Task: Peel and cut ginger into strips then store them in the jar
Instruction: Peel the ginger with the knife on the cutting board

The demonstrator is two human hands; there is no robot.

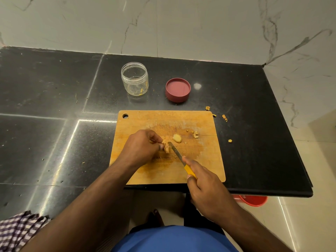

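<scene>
Ginger (166, 147), a small brown knob, lies near the centre of the wooden cutting board (205, 160) in the head view, pinched at its left end by your left hand (143, 147), whose grip is clamped on it with curled fingertips. Your right hand (205, 188), lower right of centre, has its grip closed round the yellow handle of the knife (179, 157); the blade runs up and left, its tip touching the ginger's right side. A pale peeled piece (177, 138) rests just above and right of the blade tip, with small peel scraps (195, 134) farther right on the board. Above the board on the black counter (54, 88) stands the clear open jar (135, 79), a few yellow strips at its bottom. Its red lid (178, 90) lies upturned to the right, apart from the jar. More scraps (224, 117) lie on the counter off the board's upper right corner.
</scene>
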